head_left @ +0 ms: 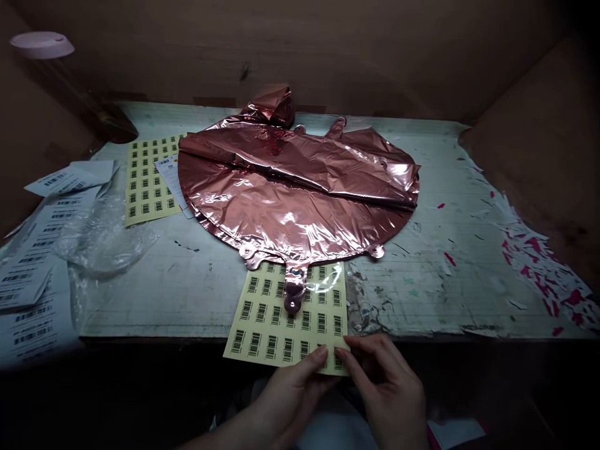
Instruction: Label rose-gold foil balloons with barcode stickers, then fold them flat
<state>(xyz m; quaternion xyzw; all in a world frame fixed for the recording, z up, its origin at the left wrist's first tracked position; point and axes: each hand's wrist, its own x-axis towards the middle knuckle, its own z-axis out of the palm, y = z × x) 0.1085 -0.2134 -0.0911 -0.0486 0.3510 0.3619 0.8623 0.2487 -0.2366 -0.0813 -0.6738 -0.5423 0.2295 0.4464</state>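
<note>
Both hands at the near edge of the surface [187, 294], left hand [288, 390] and right hand [389, 390] fingers pinched on the barcode sticker sheet [276, 325], its far end under the flat rose-gold foil balloon [295, 187]

Balloon [300, 187] hides the label sheet's [285, 325] top edge.
</note>
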